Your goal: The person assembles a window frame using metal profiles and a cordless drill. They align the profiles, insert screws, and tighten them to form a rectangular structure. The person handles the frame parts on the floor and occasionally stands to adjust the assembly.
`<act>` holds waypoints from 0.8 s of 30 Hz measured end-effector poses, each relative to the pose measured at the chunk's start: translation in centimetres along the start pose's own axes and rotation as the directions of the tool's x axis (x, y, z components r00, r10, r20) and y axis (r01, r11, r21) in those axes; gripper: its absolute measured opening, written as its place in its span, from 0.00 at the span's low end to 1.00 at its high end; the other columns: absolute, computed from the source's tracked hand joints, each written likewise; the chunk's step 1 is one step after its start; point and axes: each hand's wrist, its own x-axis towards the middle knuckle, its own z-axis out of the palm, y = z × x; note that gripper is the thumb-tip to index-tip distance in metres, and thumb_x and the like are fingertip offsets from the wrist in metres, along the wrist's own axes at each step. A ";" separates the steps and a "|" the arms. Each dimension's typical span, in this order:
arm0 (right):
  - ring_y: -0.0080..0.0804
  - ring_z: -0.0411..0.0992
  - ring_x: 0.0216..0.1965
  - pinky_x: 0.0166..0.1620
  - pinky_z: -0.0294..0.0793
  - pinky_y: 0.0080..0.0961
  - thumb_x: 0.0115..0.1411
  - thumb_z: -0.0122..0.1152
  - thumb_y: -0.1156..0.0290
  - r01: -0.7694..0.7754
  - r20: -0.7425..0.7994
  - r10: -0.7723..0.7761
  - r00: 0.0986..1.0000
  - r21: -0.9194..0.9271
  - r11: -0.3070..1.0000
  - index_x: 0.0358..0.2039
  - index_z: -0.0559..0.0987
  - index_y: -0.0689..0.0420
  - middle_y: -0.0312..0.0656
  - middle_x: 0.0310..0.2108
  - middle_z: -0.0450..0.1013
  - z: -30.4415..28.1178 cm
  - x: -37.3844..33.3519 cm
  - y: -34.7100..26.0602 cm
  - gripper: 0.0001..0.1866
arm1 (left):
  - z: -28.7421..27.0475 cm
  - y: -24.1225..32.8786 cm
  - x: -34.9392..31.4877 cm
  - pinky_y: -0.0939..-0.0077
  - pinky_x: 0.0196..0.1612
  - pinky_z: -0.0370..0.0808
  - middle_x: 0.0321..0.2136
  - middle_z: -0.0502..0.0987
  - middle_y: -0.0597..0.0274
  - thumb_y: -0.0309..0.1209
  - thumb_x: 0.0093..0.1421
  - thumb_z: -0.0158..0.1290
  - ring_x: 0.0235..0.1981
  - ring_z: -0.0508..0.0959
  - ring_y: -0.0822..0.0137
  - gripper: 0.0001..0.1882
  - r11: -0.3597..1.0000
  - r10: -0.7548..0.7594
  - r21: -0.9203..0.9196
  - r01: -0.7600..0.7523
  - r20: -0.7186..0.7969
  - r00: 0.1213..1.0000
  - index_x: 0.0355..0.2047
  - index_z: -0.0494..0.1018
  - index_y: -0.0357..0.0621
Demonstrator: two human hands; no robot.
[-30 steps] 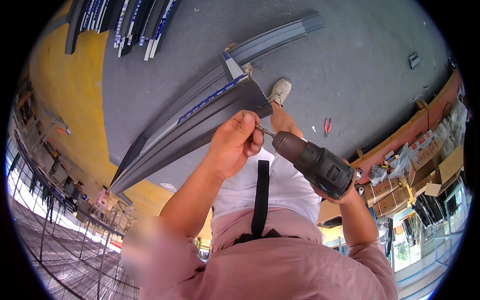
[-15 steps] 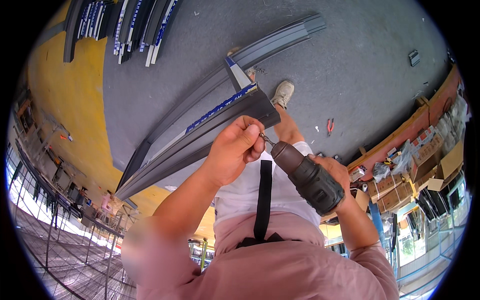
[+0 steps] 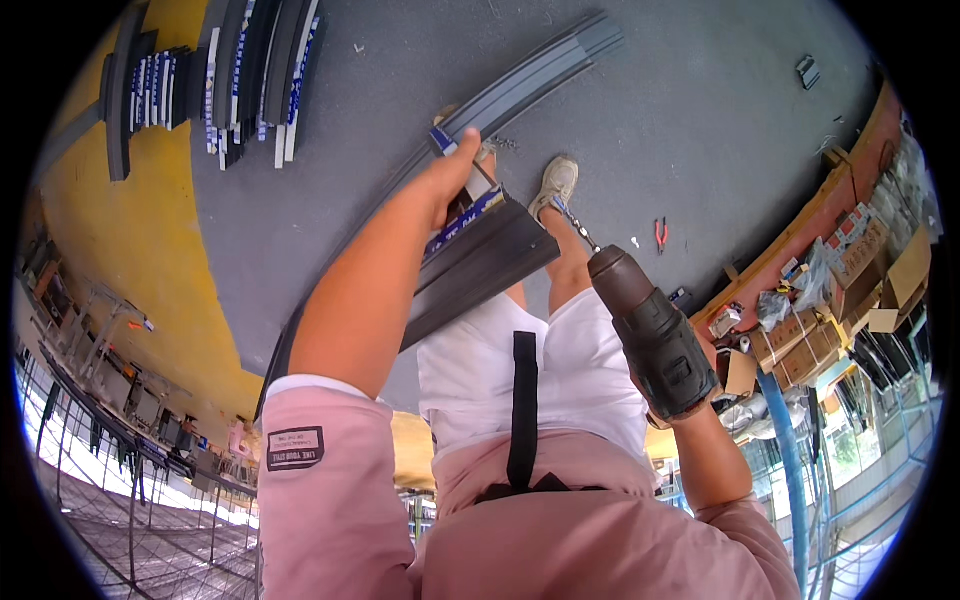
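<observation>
Dark grey profile point(image 3: 490, 265) lies slantwise in front of the person's thighs, its near end between the two hands and its far length partly covered by the left forearm. Along its upper edge runs a blue film strip point(image 3: 465, 228) with white lettering, partly hidden. The left hand point(image 3: 453, 185) rests at a short pale crosspiece point(image 3: 481, 182) by that end, thumb stretched out; the other fingers are mostly hidden, so how tightly they close cannot be told. The right hand point(image 3: 705, 352) is wrapped around a dark power drill point(image 3: 655, 335), whose spiral bit point(image 3: 576, 222) points up and left, apart from the profile.

The pink left sleeve bears a dark-bordered patch point(image 3: 295, 448) with printed capitals. Blue-and-white printed strips also line the stacked profiles point(image 3: 285, 75) on the floor point(image 3: 700, 120). Cardboard boxes point(image 3: 790, 345) at right carry print too small to make out. Red-handled pliers point(image 3: 661, 235) lie beyond the drill.
</observation>
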 end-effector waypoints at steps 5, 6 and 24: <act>0.40 0.80 0.40 0.46 0.78 0.29 0.41 0.72 0.73 -0.019 0.022 0.017 1.000 0.086 0.996 0.49 0.78 0.65 0.47 0.43 0.79 0.9 -0.8 0.4 0.30 | 0.9 0.6 -0.6 0.66 0.27 0.79 0.25 0.78 0.57 0.48 0.61 0.55 0.24 0.80 0.62 0.20 0.997 -0.072 0.036 0.068 0.107 0.992 0.32 0.75 0.41; 0.40 0.80 0.40 0.46 0.78 0.29 0.41 0.72 0.73 -0.124 0.030 0.120 0.992 0.251 0.960 0.48 0.78 0.66 0.47 0.43 0.79 1.2 -0.9 0.0 0.30 | 1.0 0.6 -0.9 0.66 0.26 0.79 0.24 0.77 0.57 0.44 0.60 0.55 0.23 0.80 0.63 0.17 0.998 -0.066 0.026 0.064 0.091 0.994 0.31 0.75 0.40; 0.45 0.79 0.38 0.45 0.76 0.31 0.31 0.74 0.69 0.005 -0.059 0.017 0.998 0.344 0.939 0.52 0.76 0.68 0.49 0.42 0.79 1.3 1.0 -0.9 0.42 | 1.4 1.3 -1.8 0.64 0.21 0.77 0.24 0.77 0.48 0.34 0.53 0.55 0.19 0.78 0.61 0.23 0.991 0.122 0.042 -0.126 0.078 0.989 0.39 0.71 0.21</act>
